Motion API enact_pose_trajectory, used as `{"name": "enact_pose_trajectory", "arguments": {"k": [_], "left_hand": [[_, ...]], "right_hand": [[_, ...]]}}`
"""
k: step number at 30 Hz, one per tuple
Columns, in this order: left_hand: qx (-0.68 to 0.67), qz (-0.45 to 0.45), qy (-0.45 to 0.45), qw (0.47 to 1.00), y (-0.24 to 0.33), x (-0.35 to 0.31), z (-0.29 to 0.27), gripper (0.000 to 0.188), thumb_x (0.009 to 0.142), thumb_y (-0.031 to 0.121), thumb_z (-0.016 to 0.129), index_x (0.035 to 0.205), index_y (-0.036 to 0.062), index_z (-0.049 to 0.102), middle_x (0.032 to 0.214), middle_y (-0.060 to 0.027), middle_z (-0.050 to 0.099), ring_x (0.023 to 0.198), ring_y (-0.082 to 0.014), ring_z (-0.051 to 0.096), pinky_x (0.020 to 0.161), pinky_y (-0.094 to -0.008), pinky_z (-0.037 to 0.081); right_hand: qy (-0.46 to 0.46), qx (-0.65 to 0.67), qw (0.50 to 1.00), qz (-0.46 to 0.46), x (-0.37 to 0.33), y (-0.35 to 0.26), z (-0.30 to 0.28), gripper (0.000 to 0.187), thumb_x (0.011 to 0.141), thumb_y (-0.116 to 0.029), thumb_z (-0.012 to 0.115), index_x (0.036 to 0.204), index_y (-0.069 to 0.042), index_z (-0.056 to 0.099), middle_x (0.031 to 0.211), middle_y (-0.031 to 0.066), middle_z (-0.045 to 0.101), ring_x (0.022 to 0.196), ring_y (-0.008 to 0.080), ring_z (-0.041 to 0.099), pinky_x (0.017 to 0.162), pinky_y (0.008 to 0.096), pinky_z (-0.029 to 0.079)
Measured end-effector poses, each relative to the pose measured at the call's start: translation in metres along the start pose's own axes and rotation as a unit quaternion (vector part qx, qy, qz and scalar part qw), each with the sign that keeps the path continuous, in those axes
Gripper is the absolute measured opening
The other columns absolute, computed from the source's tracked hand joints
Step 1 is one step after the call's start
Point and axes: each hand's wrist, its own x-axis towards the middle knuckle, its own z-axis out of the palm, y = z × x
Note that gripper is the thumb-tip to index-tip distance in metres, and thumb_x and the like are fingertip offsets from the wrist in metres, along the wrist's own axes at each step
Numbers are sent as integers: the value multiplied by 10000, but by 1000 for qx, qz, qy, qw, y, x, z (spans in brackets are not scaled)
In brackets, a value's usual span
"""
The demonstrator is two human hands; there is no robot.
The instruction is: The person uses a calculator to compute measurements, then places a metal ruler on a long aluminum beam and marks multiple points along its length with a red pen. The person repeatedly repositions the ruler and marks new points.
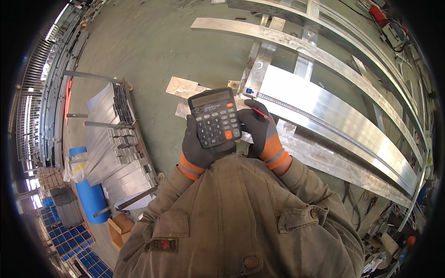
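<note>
In front of my chest I hold a black calculator with grey and orange keys. My left hand, in a dark glove with an orange cuff, grips it from the left and below. My right hand, gloved alike, is closed on a thin red pencil at the calculator's right edge. Whether its fingertips touch the keys I cannot tell. Just beyond the right hand a blue and white tape measure sits at the end of a wide shiny metal profile. Its blade is drawn out along the profile.
Long metal bars cross on a frame at the right. To the left stands a cart stacked with metal profiles. A blue roll and a cardboard box lie near it. Cables hang at the lower right.
</note>
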Motion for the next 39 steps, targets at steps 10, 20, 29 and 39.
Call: {"name": "enact_pose_trajectory", "arguments": {"k": [10, 20, 29, 39], "left_hand": [[6, -15, 14, 1000, 3, -4, -1, 891, 1205, 774, 329, 1747, 80, 472, 1626, -210, 673, 1389, -416, 759, 975, -562, 754], [10, -10, 20, 1000, 2, -3, 5, 884, 1210, 772, 314, 1737, 84, 485, 1603, -197, 694, 1361, -382, 777, 983, -549, 755], [78, 8, 11, 997, -1, 3, -3, 869, 1223, 746, 300, 1738, 69, 480, 1610, -207, 684, 1383, -388, 762, 1071, -573, 720], [99, -2, -18, 995, 0, 10, 6, 842, 1254, 691, 270, 1649, -3, 539, 1538, -201, 709, 1352, -326, 764, 1095, -496, 707]], "right_hand": [[-75, -183, 971, -133, 1, 7, -12, 468, 1108, -75, 727, 1535, 49, 578, 1101, 120, 790, 996, 165, 761, 878, 328, 640], [-35, 48, 986, 159, 5, -11, 2, 683, 999, -135, 855, 1590, 18, 548, 1261, 186, 790, 1076, 221, 778, 907, 385, 660], [-28, 41, 985, 165, 12, -16, 5, 690, 991, -167, 884, 1578, 11, 569, 1218, 158, 809, 1069, 211, 790, 896, 365, 670], [-17, 12, 988, 152, 20, -8, 0, 534, 1060, -126, 830, 1535, -2, 620, 1258, 122, 790, 1137, 178, 761, 986, 355, 639]]}}
